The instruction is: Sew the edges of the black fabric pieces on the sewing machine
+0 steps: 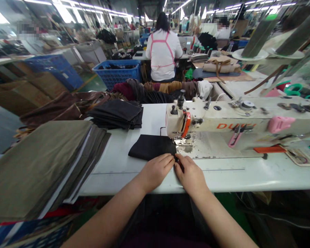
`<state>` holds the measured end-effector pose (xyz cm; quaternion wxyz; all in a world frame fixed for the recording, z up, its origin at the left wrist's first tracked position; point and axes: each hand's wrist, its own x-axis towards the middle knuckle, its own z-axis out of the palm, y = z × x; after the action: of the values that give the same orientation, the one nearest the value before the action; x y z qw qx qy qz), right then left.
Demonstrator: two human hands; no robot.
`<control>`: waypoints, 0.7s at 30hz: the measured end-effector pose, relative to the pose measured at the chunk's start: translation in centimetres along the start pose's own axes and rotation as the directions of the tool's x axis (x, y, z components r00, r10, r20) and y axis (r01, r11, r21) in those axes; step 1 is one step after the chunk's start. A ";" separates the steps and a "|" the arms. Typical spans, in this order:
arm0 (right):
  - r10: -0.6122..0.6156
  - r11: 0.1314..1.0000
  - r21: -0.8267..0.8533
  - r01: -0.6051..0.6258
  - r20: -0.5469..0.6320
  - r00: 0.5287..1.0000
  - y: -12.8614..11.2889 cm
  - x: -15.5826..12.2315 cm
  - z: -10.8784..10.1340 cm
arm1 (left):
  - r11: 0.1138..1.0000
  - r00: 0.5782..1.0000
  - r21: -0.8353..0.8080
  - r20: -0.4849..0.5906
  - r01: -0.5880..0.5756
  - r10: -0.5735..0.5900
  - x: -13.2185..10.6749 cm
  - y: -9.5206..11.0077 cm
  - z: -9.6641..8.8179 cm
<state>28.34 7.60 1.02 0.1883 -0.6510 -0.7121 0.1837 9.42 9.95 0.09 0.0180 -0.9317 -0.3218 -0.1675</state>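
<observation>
A folded black fabric piece (151,146) lies flat on the white table, its right edge at the needle area of the sewing machine (209,120). My left hand (158,168) rests on the fabric's near right corner with its fingers bent and close together. Against the same corner, from the right, my right hand (189,172) pinches the edge between thumb and fingers. The two hands almost touch at the fingertips. Just beyond them sits the metal presser foot (180,141). Part of the fabric's edge is hidden under my fingers.
Behind the fabric lies a stack of black pieces (116,113). Large olive fabric sheets (38,162) overhang the table's left side. Thread cones (260,36) stand at upper right. Farther back are a blue crate (118,74) and a seated person (163,51) facing away.
</observation>
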 end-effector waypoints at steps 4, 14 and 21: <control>-0.063 0.997 -0.044 0.060 -0.053 0.997 0.2 -0.5 0.3 | 1.000 1.000 0.003 -0.028 -0.015 0.015 -0.9 0.5 0.2; -0.268 0.957 -0.152 0.247 -0.139 0.953 1.3 0.0 1.0 | 1.000 0.999 -0.010 0.031 0.026 -0.026 -0.2 -0.9 -0.2; -0.296 0.934 -0.245 0.260 -0.123 0.947 1.4 0.3 0.9 | 0.999 0.998 -0.008 0.047 0.040 -0.039 0.9 -2.3 0.3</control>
<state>29.00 7.97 -0.46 0.1933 -0.5731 -0.7961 0.0211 8.75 12.32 -0.09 0.0028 -0.9289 -0.3397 -0.1473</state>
